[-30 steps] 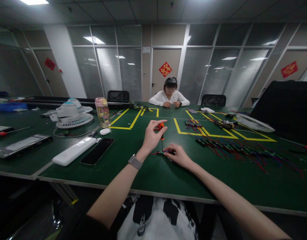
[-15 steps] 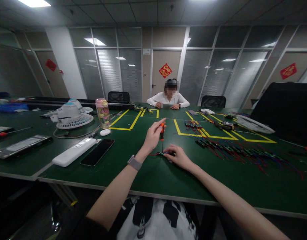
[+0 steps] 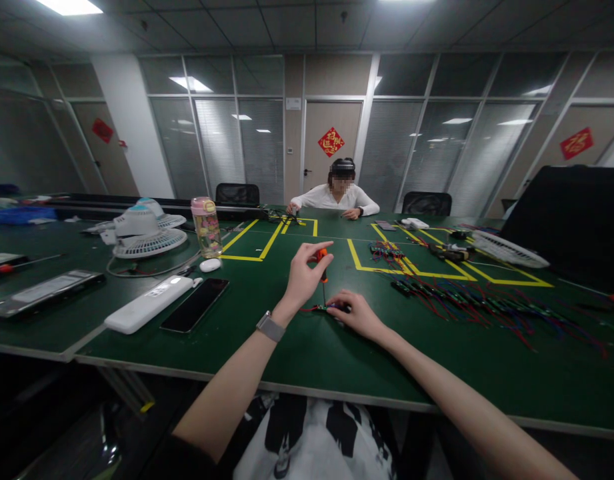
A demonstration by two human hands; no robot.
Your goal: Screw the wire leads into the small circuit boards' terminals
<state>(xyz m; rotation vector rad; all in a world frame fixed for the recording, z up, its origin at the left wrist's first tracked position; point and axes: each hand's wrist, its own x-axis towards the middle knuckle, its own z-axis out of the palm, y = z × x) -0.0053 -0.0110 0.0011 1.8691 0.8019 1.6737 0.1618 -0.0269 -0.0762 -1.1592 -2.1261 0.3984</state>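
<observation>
My left hand, with a watch on its wrist, is closed round the handle of an orange and black screwdriver. The screwdriver stands upright, its tip on a small green circuit board that lies on the green table. Red wire runs out from the board's left side. My right hand rests on the table, thumb and fingers pinching the board's right end. Those fingertips hide part of the board.
Several wired circuit boards spread across the right. On the left lie a black phone, a long white device, a bottle and a white fan. Opposite sits a person in white.
My left fingers have shifted on the screwdriver handle, the thumb now further out. My right hand has stayed in place on the board. The person opposite has reached an arm toward some dark cables.
</observation>
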